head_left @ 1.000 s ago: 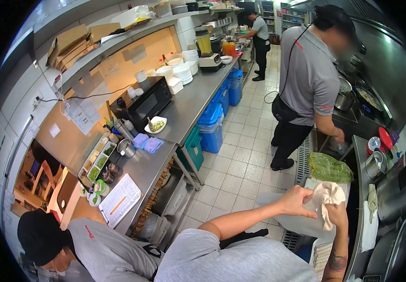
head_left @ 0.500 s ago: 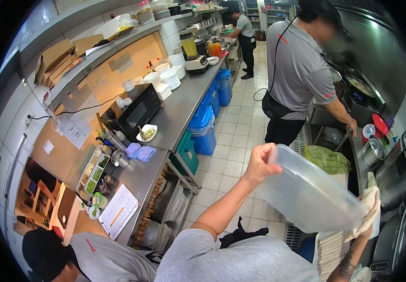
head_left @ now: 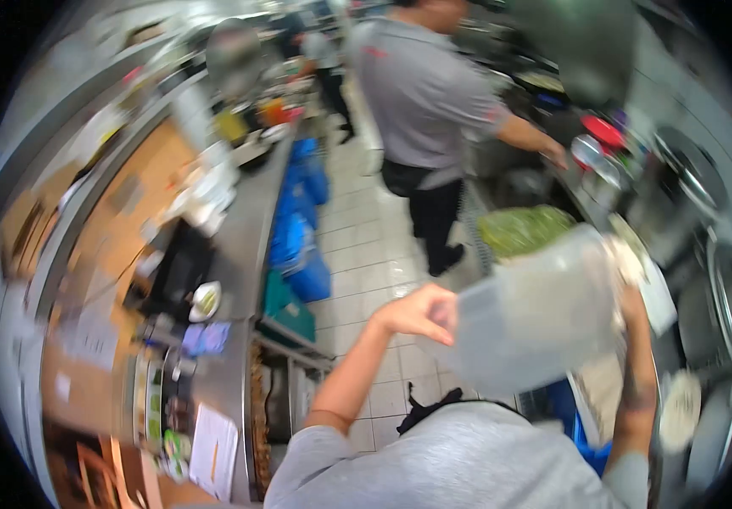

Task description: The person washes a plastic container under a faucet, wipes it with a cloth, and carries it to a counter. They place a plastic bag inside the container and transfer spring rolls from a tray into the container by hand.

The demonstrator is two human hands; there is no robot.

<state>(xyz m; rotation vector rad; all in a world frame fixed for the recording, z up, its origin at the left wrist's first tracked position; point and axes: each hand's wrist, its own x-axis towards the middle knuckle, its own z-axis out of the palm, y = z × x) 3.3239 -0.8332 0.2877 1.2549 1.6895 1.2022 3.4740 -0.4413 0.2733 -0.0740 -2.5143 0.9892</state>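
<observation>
A translucent plastic container (head_left: 536,314) is held up in front of my chest, tilted and slightly smeared by motion. My left hand (head_left: 424,312) grips its left edge, thumb on the near side. At the other end is my right hand (head_left: 631,293), with a pale cloth (head_left: 627,259) in it, pressed against the container's right side. Its fingers are mostly hidden by the cloth and blur. Behind the container lies a bag of green leaves (head_left: 523,229).
A co-worker (head_left: 421,93) stands ahead by the stove, one arm reaching over the counter. Large metal pots (head_left: 680,178) line the right side. Blue bins (head_left: 298,246) stand under the steel counter (head_left: 243,254) on the left. A second person (head_left: 324,64) is farther back.
My view has swung to the right. The container has turned to a more level tilt, still between both hands. The cloth has moved up along its right end.
</observation>
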